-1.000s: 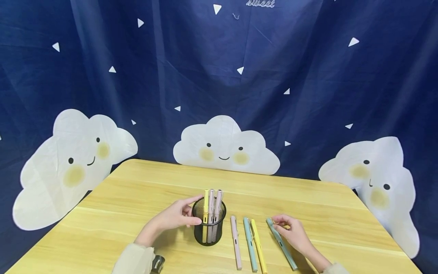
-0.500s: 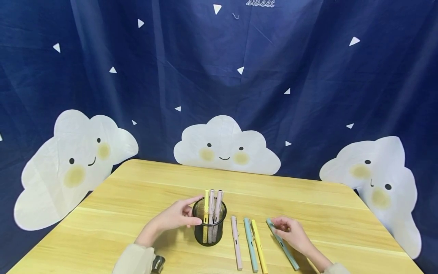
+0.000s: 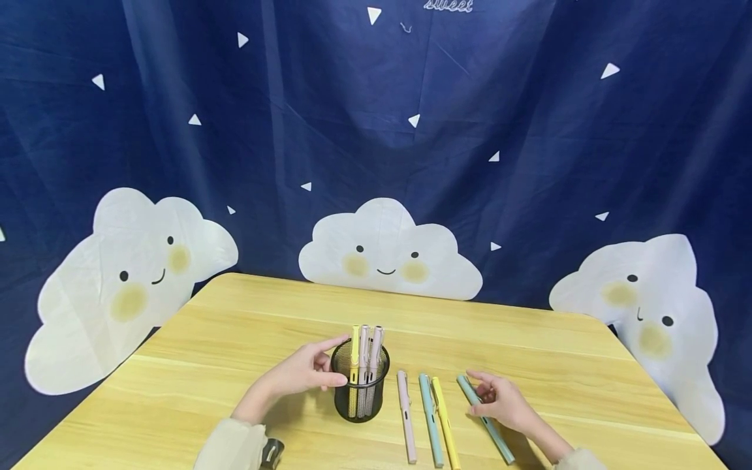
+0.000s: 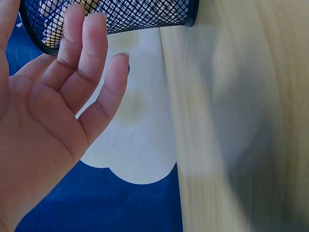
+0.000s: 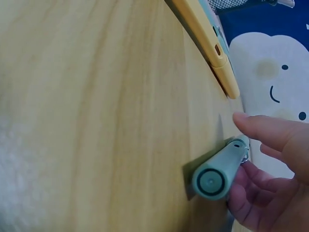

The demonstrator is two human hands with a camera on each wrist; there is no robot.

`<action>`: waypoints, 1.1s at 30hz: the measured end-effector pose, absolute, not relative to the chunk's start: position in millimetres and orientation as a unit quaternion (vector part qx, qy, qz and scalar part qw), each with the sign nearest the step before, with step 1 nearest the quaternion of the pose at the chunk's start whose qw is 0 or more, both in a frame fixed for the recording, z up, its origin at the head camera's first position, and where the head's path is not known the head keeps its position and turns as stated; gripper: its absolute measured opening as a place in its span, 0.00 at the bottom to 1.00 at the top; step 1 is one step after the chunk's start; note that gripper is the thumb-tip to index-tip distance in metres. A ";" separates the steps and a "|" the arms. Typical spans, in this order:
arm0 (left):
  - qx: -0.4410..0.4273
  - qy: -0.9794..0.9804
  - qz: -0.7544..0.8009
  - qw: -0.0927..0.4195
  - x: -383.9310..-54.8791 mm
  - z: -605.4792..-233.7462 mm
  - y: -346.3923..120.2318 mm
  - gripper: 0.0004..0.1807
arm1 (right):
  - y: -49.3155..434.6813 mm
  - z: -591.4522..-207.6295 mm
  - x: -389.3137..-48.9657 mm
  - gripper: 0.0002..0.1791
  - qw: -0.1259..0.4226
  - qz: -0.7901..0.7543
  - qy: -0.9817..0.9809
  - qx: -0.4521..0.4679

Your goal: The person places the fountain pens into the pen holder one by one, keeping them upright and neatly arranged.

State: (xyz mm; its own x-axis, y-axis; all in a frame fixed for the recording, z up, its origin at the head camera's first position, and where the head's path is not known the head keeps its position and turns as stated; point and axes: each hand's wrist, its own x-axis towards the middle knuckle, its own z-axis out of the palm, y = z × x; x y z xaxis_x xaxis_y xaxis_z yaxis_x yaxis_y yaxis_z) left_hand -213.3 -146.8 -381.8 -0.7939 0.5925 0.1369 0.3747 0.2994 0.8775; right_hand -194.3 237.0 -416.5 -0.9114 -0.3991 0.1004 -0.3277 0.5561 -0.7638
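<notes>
At right, the outermost teal pen (image 3: 495,433) lies between the parted thumb and fingers of the right hand (image 3: 502,401); the left hand (image 3: 301,371), thumb and index apart, touches the mesh cup (image 3: 376,397).

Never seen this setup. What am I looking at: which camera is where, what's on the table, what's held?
No robot: a person works bare-handed at a wooden table. The wide picture comes from a camera on the head; the two close-ups come from one on each wrist. The left hand holds a black mesh cup by its rim; one yellow pen and two pink pens stand in it. On the table lie a third pink pen, a teal pen, a second yellow pen and, at the right hand, another teal pen. The right thumb is off that pen; whether other fingers touch it is unclear.
</notes>
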 end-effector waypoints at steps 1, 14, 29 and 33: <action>0.303 0.798 0.509 0.107 -213.4 -382.1 -146.8 0.43 | 237.2 -416.0 -194.3 0.38 0.047 -0.424 0.881 -0.207; 0.304 0.798 0.510 0.109 -212.5 -381.4 -146.9 0.42 | 237.4 -413.2 -194.7 0.41 0.091 -0.419 0.884 -0.186; 0.300 0.796 0.513 0.112 -211.3 -379.9 -146.2 0.42 | 238.0 -414.2 -194.9 0.37 0.084 -0.421 0.887 -0.171; 0.303 0.795 0.513 0.111 -211.2 -380.0 -146.4 0.42 | 238.1 -414.7 -194.6 0.36 0.079 -0.424 0.887 -0.166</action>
